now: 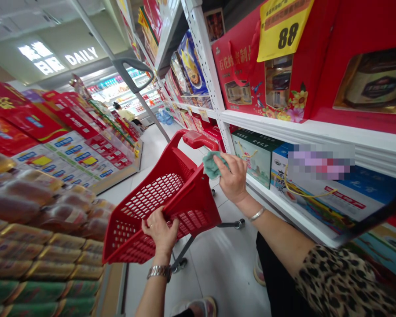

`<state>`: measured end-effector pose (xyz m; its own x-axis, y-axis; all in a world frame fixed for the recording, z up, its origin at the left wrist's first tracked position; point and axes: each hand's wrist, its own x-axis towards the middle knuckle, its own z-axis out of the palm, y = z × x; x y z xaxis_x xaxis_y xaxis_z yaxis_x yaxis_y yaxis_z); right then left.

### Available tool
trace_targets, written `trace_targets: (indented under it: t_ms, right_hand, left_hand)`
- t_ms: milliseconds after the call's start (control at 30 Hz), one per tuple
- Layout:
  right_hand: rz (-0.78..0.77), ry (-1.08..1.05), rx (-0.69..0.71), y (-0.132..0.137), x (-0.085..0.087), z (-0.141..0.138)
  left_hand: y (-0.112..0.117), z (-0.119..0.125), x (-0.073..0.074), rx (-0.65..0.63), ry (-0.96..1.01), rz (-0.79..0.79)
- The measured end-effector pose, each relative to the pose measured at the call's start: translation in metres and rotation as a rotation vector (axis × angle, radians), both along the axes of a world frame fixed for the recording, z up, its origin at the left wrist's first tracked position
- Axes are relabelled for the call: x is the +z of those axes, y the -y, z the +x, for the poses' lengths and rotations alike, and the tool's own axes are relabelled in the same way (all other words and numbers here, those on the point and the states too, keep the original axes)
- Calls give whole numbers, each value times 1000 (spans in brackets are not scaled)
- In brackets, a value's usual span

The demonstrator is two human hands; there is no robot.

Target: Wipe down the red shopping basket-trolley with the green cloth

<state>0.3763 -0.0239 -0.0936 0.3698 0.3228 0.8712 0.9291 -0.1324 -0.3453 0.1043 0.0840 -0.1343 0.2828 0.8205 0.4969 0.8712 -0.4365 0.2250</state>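
A red plastic shopping basket [171,198] on a wheeled frame is tipped up in the aisle in front of me. My left hand [160,229] grips its near rim, fingers closed over the edge. My right hand [232,176] is closed on a crumpled teal cloth [211,165] and presses it against the basket's upper right corner, below the red handle [198,140]. A watch sits on my left wrist and a bracelet on my right.
White shelving [317,132] on the right holds red gift boxes, a yellow "88" price tag [282,28] and blue and green boxes. Left, a low display [69,154] carries packaged goods. A grey cart handle [135,75] rises ahead. A person stands far down the aisle.
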Motion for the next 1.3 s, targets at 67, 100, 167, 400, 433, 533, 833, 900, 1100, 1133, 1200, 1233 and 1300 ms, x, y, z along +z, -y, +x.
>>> trace_targets:
  t_ms: [67, 100, 167, 400, 433, 533, 833, 900, 1100, 1133, 1200, 1233, 1300]
  right_hand:
    - [-14, 4, -5, -1, 8, -5]
    - [-29, 9, 4, -1, 11, -9]
    - [-64, 21, 35, -3, 16, -18]
    - [-188, 182, 144, -5, 15, -62]
    - [-208, 213, 163, -4, 14, -66]
    - [-281, 233, 188, 1, 16, -66]
    - [-352, 95, 9, 34, 57, -1]
    - [-375, 91, 4, 40, 66, 10]
    - [-431, 135, 93, 54, 92, 23]
    - [-415, 132, 90, 55, 96, 24]
    - [-398, 117, 96, 56, 101, 23]
    - [-406, 111, 117, 56, 103, 23]
    - [-460, 108, 201, 56, 107, 20]
  left_hand:
    - [5, 3, 0, 6, -2, 9]
    - [7, 5, 1, 10, -3, 10]
    - [12, 10, 2, 17, -3, 1]
    - [16, 21, 7, 3, -5, -72]
    - [15, 20, 8, -8, 0, -77]
    - [12, 19, 8, -35, 18, -87]
    - [14, 12, 9, -67, 84, -69]
    - [15, 11, 12, -64, 102, -82]
    - [16, -1, 24, -60, 163, -155]
    - [15, -5, 26, -65, 175, -166]
    - [12, -15, 28, -79, 204, -178]
    - [9, -21, 28, -85, 218, -180]
    - [0, -37, 28, -91, 244, -184]
